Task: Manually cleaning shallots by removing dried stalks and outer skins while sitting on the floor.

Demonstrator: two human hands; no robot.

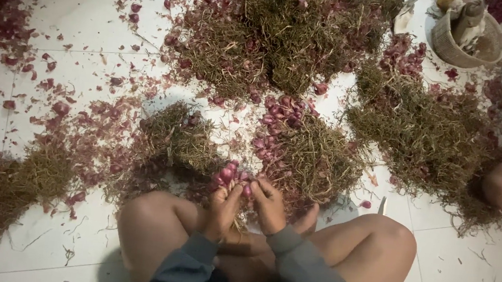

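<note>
Far left on the white tiled floor (79,14), a heap of dried stalks (17,183) sits among loose purple skins. Over the crossed knees, the left hand (223,203) has its grip clamped on a bunch of red shallots (231,173); the right hand (268,205) pinches the same bunch from the other side. Further right, another stalk pile (429,137), and a woven basket (456,47) up top.

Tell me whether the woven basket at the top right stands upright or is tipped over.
Upright. The woven basket sits on the white tiled floor with its round rim facing up, and some objects stick up out of its mouth; what they are is unclear.
</note>
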